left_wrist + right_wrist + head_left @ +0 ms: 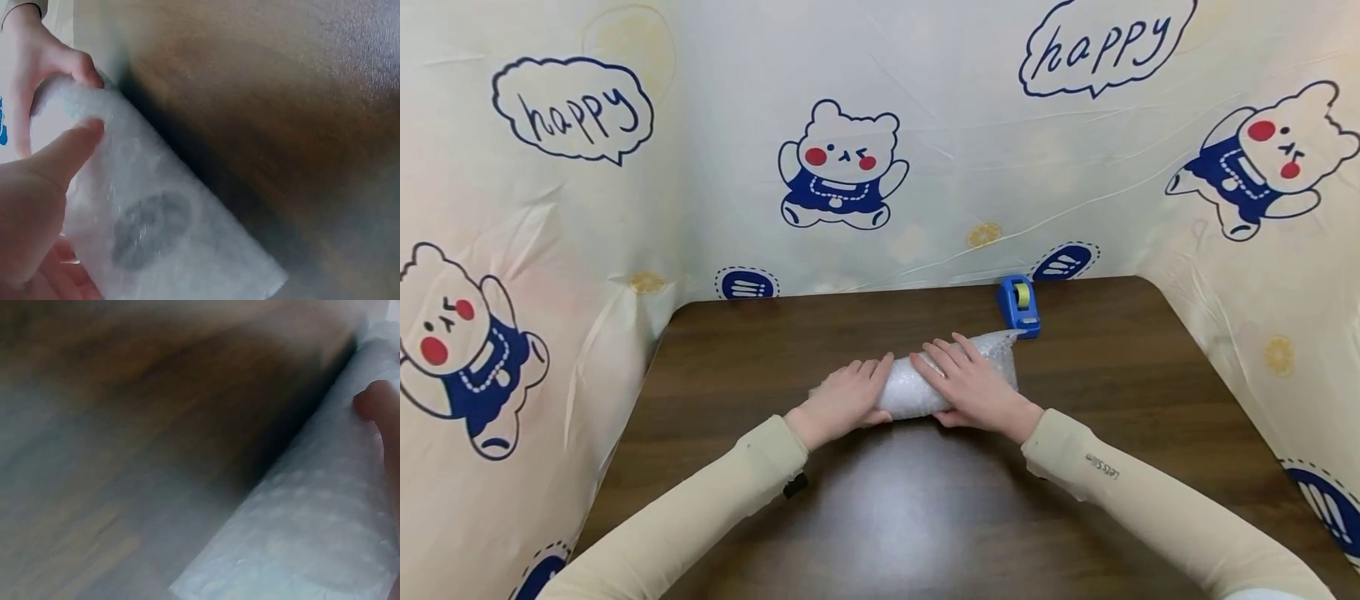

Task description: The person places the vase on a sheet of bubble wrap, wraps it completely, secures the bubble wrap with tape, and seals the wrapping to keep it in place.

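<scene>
A roll of bubble wrap (pixel 906 390) lies on the brown table, slanting up toward the right. My left hand (pixel 844 395) grips its left part, fingers over the top and thumb on the near side. Around its right part my right hand (pixel 973 388) holds in the same way. A dark round shape (pixel 153 228) shows faintly through the wrap in the left wrist view; what is inside cannot be made out. The wrap's loose right end sticks out past the right hand. In the right wrist view the bubbled surface (pixel 312 512) appears close up, slightly blurred.
A blue tape dispenser (pixel 1019 307) with a yellowish tape roll stands behind the wrap's right end, close to it. The wooden table (pixel 737 500) has rounded far corners. A printed cloth (pixel 940 183) with cartoon bears hangs around its back and sides.
</scene>
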### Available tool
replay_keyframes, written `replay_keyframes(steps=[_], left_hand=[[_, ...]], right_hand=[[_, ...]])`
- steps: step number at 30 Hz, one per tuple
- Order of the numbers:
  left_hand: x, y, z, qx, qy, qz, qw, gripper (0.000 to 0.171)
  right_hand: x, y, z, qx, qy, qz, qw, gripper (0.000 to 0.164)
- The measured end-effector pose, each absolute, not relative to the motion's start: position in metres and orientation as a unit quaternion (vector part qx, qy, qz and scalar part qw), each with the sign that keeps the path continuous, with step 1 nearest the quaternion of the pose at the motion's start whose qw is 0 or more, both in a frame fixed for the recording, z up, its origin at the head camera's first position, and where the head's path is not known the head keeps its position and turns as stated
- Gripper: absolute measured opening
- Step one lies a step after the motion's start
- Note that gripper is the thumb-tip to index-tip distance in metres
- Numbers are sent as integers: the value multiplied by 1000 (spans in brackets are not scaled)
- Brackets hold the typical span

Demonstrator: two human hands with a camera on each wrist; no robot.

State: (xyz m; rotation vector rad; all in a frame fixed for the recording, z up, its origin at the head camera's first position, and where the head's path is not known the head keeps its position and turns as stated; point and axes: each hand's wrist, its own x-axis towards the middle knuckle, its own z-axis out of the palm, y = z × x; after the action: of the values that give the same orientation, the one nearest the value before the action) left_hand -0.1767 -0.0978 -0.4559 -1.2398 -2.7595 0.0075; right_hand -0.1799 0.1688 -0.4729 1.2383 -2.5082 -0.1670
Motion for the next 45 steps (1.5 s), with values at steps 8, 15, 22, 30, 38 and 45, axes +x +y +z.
replay_keyframes(steps=[8,15,22,30,38,45], left_hand=[[-179,-96,-468,-377,-925,3,42,102],[-184,-96,-480,-375,-922,0,98,102],[-185,-99,-479,-394,-917,-19,51,107],[-178,-96,-478,-415,-897,58,138,95],[-172,-86,-486,-381,-907,64,171,104],[-173,-84,-491,-377,-896,115,203,107]], right_hand=[[-180,162,-471,397,-904,-67,146,109],[-179,155,-474,385,-901,-90,177,108],[-183,159,-465,403,-908,-38,108,102],[-188,161,-457,402,-912,-18,73,103],[-192,165,-454,400,-915,0,52,101],[-193,175,-456,417,-908,17,44,105]])
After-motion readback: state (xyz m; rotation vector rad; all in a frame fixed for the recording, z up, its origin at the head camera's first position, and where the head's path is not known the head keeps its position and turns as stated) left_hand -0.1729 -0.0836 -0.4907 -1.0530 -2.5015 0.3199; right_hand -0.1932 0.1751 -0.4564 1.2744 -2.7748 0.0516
